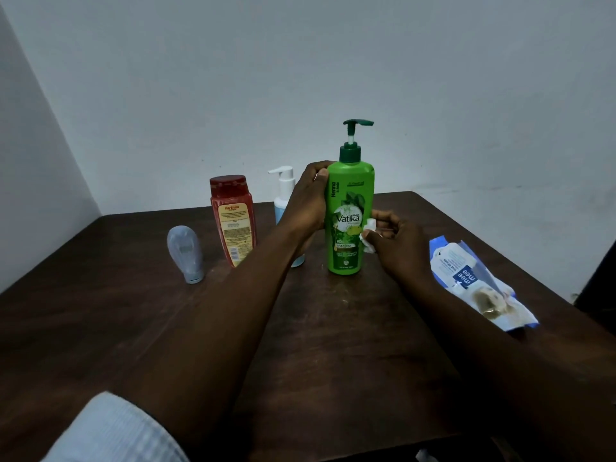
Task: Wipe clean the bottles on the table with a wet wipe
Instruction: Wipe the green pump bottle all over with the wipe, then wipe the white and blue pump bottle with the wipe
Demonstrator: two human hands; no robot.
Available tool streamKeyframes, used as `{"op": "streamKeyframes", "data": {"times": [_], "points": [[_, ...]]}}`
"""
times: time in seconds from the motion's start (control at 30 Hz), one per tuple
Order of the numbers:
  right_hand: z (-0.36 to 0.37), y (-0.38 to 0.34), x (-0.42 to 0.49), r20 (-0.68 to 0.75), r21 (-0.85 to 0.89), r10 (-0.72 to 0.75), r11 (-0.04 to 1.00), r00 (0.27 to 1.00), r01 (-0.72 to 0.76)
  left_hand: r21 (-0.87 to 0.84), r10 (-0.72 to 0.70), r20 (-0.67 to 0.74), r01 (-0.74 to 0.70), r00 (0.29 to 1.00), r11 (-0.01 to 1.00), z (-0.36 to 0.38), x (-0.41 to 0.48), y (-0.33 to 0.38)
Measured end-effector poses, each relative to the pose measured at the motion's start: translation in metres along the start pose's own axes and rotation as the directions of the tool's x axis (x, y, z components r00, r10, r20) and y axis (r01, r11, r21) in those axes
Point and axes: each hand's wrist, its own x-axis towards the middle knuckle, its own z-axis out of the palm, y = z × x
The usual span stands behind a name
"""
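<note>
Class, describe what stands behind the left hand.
A white-pump bottle with a pale blue body stands behind the left hand. Hand and forearm cover most of its body, so any label is hidden.

The green pump bottle (350, 208) stands upright on the dark bench (333, 335), and the left grip (308, 198) holds its upper part with curled fingers. The right grip (396, 241) pinches a small white wet wipe (369, 236) against the right side of the label. To the left stand a red bottle (233, 221), a white pump bottle (283, 190) and a grey tube (185, 253); a pack of wipes (473, 278) lies to the right.
</note>
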Motion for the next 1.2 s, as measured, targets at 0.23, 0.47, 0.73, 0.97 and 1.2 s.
{"op": "streamKeyframes", "data": {"times": [0.23, 0.47, 0.73, 0.97, 1.2], "points": [[0.006, 0.003, 0.012, -0.007, -0.004, -0.009, 1.0, 1.0, 0.009, 0.047, 0.028, -0.053, -0.025, 0.998, 0.999, 0.002, 0.013, -0.003], [0.011, 0.005, 0.016, -0.02, 0.005, 0.004, 1.0, 1.0, -0.004, 0.053, 0.029, -0.065, -0.026, 0.997, 0.998, 0.003, 0.018, -0.003], [0.012, 0.005, 0.015, -0.022, 0.021, 0.012, 1.0, 1.0, -0.011, 0.034, 0.016, -0.068, -0.013, 0.998, 0.999, 0.001, 0.02, -0.006], [0.006, 0.004, 0.009, -0.061, 0.06, 0.007, 0.998, 0.998, -0.003, 0.05, 0.165, -0.085, -0.161, 0.983, 0.986, -0.007, 0.017, 0.008], [-0.003, -0.001, -0.018, -0.172, 0.126, -0.046, 0.99, 0.984, 0.068, 0.402, 0.415, -0.083, -0.35, 0.906, 0.846, -0.051, 0.009, 0.062]]}}
